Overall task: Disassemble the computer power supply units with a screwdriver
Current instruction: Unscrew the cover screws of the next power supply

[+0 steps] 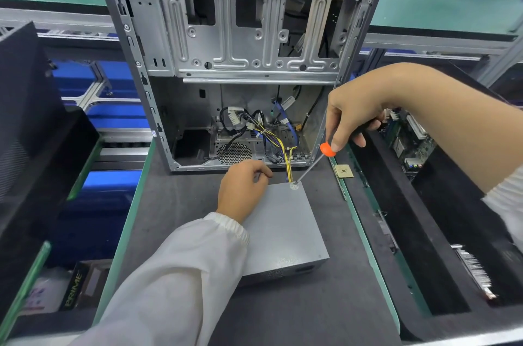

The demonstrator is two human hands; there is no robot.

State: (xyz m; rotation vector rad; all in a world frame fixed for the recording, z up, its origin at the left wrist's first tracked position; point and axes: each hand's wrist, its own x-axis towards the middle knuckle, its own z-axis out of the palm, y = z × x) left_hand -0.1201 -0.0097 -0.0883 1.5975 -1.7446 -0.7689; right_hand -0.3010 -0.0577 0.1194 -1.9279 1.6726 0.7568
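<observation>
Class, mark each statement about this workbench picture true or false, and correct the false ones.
1. The right hand grips an orange-collared screwdriver. True.
2. The screwdriver tip meets the far corner of the grey metal power supply box. True.
3. The left hand holds a second screwdriver. False: it rests on the box, holding no tool.
4. The box sits inside the open silver computer case. False: it lies on the dark mat in front of the case.
</observation>
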